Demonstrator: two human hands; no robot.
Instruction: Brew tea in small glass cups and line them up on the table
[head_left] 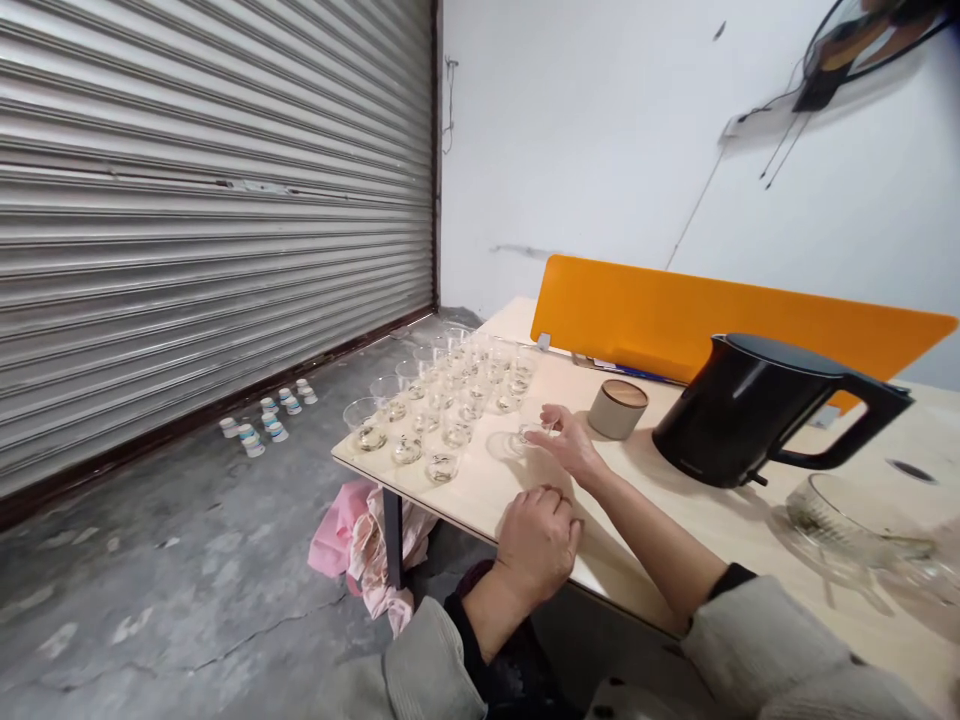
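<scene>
My right hand (571,445) reaches over the table with its thumb and fingers around a small clear glass cup (527,436), which is low at the tabletop; I cannot tell whether its base touches. Nearer to me, my left hand (538,540) rests at the table's front edge, its fingers curled in and no object showing in it. To the left stand several rows of clear glass cups (441,464), each with a little pale liquid and dark bits, like tea leaves, at the bottom. Just beyond my right hand is a grey canister (616,412) with a wooden lid.
A black electric kettle (739,410) stands on the table (637,520), right of the canister. Further right is a glass teapot (832,520) with leaves inside. An orange divider panel (675,310) runs behind. Pink cloth (341,530) hangs below; white-and-blue paper cups (270,420) are on the floor.
</scene>
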